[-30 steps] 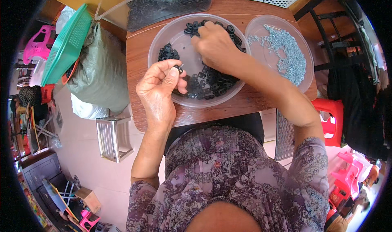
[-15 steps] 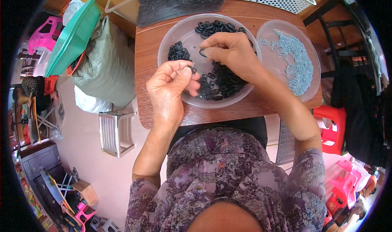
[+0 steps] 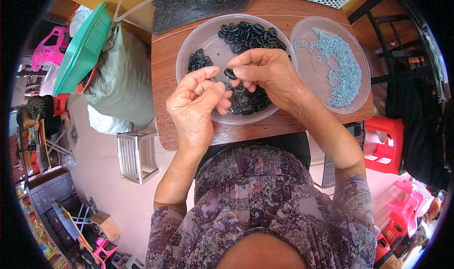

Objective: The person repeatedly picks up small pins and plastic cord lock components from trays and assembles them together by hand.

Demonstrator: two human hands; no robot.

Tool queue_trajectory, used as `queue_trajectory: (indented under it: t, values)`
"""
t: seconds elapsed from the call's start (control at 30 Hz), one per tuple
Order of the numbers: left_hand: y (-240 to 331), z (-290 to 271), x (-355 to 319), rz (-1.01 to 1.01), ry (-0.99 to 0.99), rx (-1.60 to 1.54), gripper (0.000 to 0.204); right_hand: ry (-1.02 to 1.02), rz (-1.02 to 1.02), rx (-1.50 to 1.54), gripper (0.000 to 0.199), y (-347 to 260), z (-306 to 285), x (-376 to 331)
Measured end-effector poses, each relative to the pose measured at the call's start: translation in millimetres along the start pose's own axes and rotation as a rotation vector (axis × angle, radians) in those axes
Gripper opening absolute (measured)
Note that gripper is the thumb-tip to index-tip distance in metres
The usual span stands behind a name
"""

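Fingers of the right hand (image 3: pixel 270 77), its back upward, clamp a glossy black oval piece (image 3: pixel 229 73) over a round translucent plastic tub (image 3: pixel 213 42). The left hand's (image 3: pixel 195 103) curled fingers grip another small dark piece (image 3: pixel 227 86), its shape hard to make out, above the wood-grained brown worktop (image 3: pixel 165 124).

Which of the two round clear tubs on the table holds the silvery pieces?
The right-hand tub: its heap of small silvery pieces sets it apart. The left-hand tub holds loose black parts instead.
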State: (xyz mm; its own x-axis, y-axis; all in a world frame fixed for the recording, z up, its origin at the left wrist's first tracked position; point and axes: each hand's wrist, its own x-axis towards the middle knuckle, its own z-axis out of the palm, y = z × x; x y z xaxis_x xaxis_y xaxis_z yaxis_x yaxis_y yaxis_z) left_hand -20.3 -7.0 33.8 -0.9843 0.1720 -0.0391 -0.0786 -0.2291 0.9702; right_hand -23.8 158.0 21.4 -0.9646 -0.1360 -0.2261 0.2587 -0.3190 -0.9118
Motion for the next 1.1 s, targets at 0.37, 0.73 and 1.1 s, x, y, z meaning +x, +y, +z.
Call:
queue_trajectory:
  t: [0.37, 0.73, 1.1]
  values:
    - [-1, 0, -1, -0.057, 0.015, 0.057, 0.023, -0.018, -0.093, -0.145, 0.018, 1, 1, -2]
    - [-11, 4, -4, 0.024, 0.033, 0.069, 0.023, 0.005, -0.237, -0.229, 0.011, 2, 10, -5]
    - [-12, 13, -7, -0.012, 0.111, -0.022, 0.022, 0.058, -0.332, -0.236, 0.012, 8, 15, -10]
